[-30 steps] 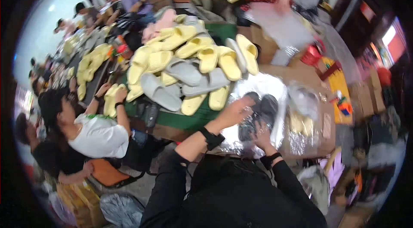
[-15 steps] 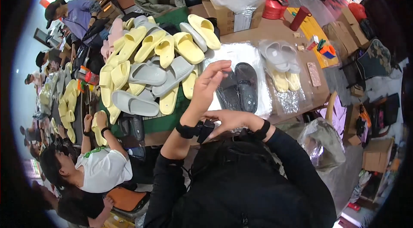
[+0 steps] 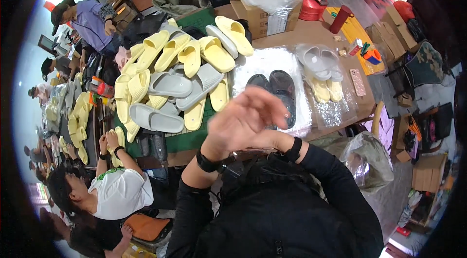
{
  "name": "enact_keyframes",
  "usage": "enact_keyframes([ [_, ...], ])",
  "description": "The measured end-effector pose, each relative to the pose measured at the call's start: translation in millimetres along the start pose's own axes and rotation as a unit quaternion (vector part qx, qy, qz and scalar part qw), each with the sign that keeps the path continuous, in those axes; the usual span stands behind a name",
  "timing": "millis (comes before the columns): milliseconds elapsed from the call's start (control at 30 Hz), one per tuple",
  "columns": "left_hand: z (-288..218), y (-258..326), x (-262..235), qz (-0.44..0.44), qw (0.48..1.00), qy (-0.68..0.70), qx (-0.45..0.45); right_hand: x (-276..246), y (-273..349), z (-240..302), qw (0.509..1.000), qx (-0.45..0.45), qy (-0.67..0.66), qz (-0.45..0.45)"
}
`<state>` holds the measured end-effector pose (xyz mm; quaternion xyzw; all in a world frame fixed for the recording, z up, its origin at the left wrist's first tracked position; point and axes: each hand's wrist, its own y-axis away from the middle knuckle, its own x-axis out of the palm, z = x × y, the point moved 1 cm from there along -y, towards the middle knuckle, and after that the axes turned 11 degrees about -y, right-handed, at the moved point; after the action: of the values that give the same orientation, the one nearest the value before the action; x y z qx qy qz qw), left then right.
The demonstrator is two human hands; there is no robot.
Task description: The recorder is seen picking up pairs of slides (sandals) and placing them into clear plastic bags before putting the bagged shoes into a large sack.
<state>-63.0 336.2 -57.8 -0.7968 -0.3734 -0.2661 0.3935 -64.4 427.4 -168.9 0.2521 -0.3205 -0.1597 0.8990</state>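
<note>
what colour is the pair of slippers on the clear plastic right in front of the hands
Dark grey, nearly black; the pair of slippers lies on the clear plastic sheet, best seen in the head view.

Two dark slippers (image 3: 272,90), two bagged grey slippers (image 3: 318,57), one red bottle (image 3: 339,18).

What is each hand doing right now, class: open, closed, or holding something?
Left hand: raised, fingers open, holding nothing, above the pair of dark grey rubber slippers lying on clear plastic.
Right hand: mostly hidden behind the left; its grip cannot be told.
</note>
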Motion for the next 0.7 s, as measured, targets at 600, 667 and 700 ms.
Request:
enact_keyframes([
  [600, 48, 24, 54, 0.326, 0.658, -0.676, 0.064, 24, 17, 25, 0.931, -0.280, 0.007, 0.233],
  [667, 56, 27, 50, 0.342, 0.610, -0.708, 0.103, 25, 16, 26, 0.932, -0.270, -0.001, 0.241],
  [700, 59, 28, 48, 0.362, 0.574, -0.725, 0.118, 25, 16, 27, 0.933, -0.262, -0.008, 0.246],
])
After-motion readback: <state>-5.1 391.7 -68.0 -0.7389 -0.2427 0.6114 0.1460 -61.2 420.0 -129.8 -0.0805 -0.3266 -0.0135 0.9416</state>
